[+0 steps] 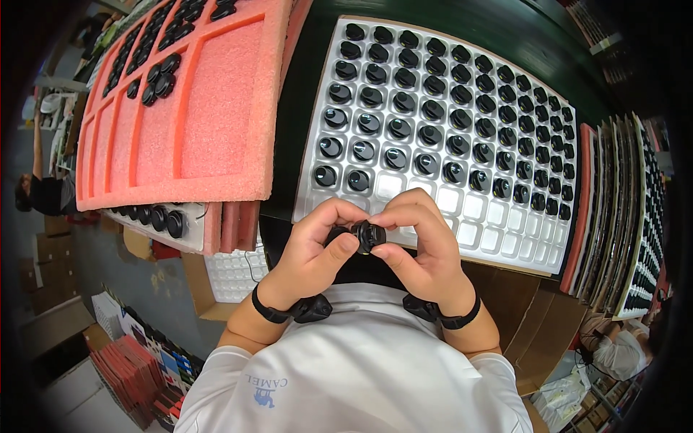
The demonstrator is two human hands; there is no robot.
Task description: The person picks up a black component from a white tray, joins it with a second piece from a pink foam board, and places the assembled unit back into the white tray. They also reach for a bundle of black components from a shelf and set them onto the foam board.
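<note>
Both hands meet in front of my chest, over the near edge of a silvery-white moulded tray point(447, 198). Between them is a small black round lens-like piece point(370, 235). My left hand point(309, 242) pinches its left side between thumb and fingers. From the right, the thumb and forefinger of my right hand point(426, 245) close on it as well. Whether it is one piece or two pressed together cannot be made out. Similar black pieces with glossy round faces point(395, 158) sit in rows of pockets in the tray; several near pockets hold nothing.
At the left, a pink foam tray point(224, 137) with dividers tops a stack and carries loose black pieces point(160, 79) at its far end. A stack of filled trays point(613, 216) stands at the right. Cardboard point(498, 303) lies below the silvery tray's near edge.
</note>
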